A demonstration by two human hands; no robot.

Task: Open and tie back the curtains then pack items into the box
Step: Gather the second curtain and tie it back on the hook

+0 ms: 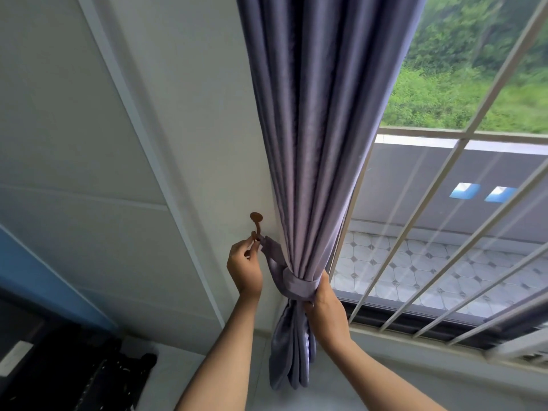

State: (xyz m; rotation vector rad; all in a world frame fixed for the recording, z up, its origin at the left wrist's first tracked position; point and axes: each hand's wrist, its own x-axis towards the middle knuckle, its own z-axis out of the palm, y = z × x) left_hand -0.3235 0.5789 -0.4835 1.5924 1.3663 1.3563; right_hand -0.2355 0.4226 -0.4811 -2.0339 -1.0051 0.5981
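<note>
1. Right hand (324,304) grips gathered curtain (314,143) under tieback (299,284), near window's left edge.
2. Left hand (244,262) pinches tieback end at wall hook (257,225).
3. Risk: loop misses hook, bundle slides loose.

Gathered purple curtain (320,143) at 12 o'clock, cinched by a matching tieback (296,284). Left hand (244,269) pinching the tieback's end at the brown wall hook (256,223). Right hand (326,310) gripping the bunched fabric below the band. Barred window (444,232) at 3 o'clock.

white wall (74,129), barred window (444,232), greenery outside (444,93)
</note>
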